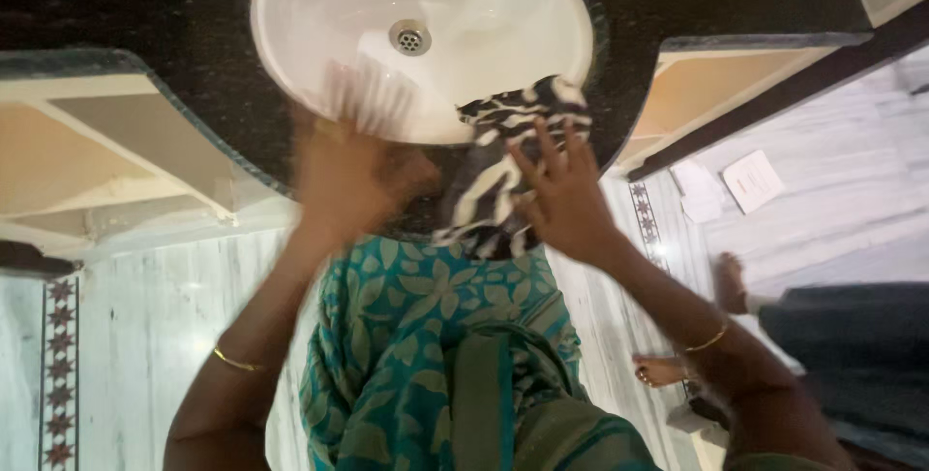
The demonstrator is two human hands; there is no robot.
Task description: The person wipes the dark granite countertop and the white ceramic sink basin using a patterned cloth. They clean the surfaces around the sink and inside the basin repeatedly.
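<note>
— At the front rim of the basin (290, 35), what is each hand doing?

— Right hand (561, 195) has its fingers spread against a black-and-white striped cloth (503, 156), pressing it to the rim; the cloth drapes from the bowl's edge down over the dark counter (174, 6). Left hand (348, 176) is blurred. It sits at the rim beside something pale and ridged, perhaps brush bristles; whether the fingers are curled round it or loose, I cannot tell.

— How would the cloth handle?

— Soft and light, I'd judge. It folds and bunches with no stiffness. If wet it would be heavier and cling. Best taken by a gathered bunch in the middle, where it sits under the palm, not by a loose corner.

— And the surfaces?

— Basin is white, glossy, oval, with a round metal drain (409, 37); likely slippery. Counter is dark speckled stone with a curved front edge. Below, pale streaked floor tiles (145, 335) with a patterned border.

— Anything else?

— A gold bangle on each wrist, a teal leaf-print garment (406, 335), and another person's bare foot (663, 369) off to the right.
</note>
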